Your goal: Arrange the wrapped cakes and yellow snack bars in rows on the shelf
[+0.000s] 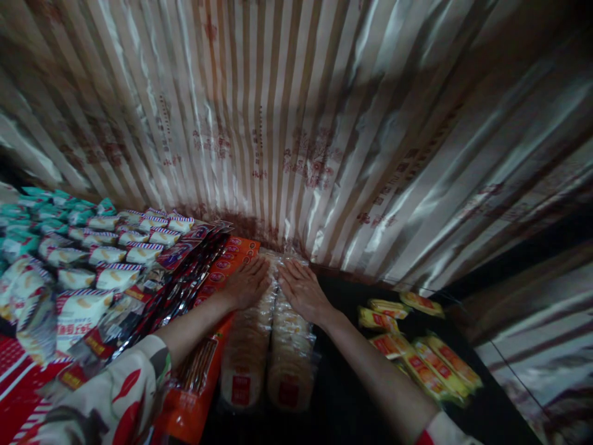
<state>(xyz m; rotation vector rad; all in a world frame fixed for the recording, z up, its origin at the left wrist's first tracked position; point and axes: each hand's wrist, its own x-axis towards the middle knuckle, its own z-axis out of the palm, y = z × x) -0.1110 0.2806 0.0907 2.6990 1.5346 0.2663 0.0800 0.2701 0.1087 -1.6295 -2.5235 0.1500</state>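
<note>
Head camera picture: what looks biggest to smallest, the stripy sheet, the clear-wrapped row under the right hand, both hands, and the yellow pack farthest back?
1. Stripy sheet
2. Clear-wrapped row
3. Left hand and right hand: too alike to rank
4. Yellow pack

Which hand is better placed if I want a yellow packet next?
Probably the right hand: it lies over the right row of wrapped round items, and the yellow packets lie on that side. The left hand, near the left row, is farther away.

A dark surface bears wrapped disc stacks, orange packaging and yellow packets.
</note>
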